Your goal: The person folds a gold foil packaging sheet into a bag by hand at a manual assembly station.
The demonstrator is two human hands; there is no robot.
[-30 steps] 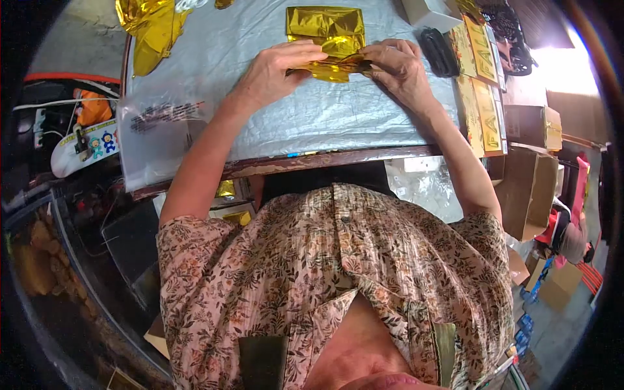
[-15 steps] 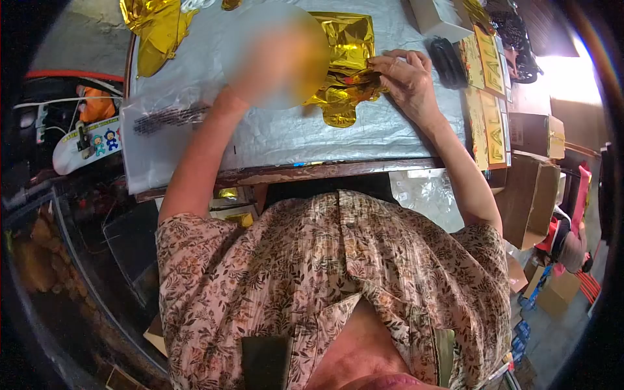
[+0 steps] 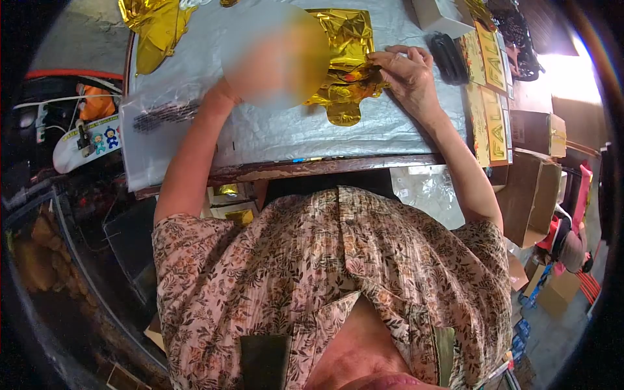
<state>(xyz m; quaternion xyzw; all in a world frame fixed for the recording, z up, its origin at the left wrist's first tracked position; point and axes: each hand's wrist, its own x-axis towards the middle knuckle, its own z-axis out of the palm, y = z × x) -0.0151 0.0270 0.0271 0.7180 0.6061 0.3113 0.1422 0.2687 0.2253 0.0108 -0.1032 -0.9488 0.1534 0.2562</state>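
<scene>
A shiny, crumpled gold foil piece [image 3: 351, 40] lies on the silvery-white table cover, with a rounded lobe sticking out toward me. My right hand [image 3: 408, 73] is at the foil's right edge, thumb and fingertips pinched together on it. My left hand [image 3: 263, 68] is over the left part of the foil. A round blurred patch covers it, so its fingers and anything in them are hidden.
Another gold foil piece [image 3: 158, 39] lies at the far left. Clear plastic bags [image 3: 153, 140] hang over the left table edge. On the right are a black object [image 3: 448, 60], a white box [image 3: 442, 16] and printed yellow boxes [image 3: 489, 127]. Cardboard boxes [image 3: 530, 198] stand beyond.
My left forearm has shifted slightly left. My right hand keeps its pinch on the foil's edge, with its fingers tilted a little differently. The foil's lower folds have shifted slightly.
</scene>
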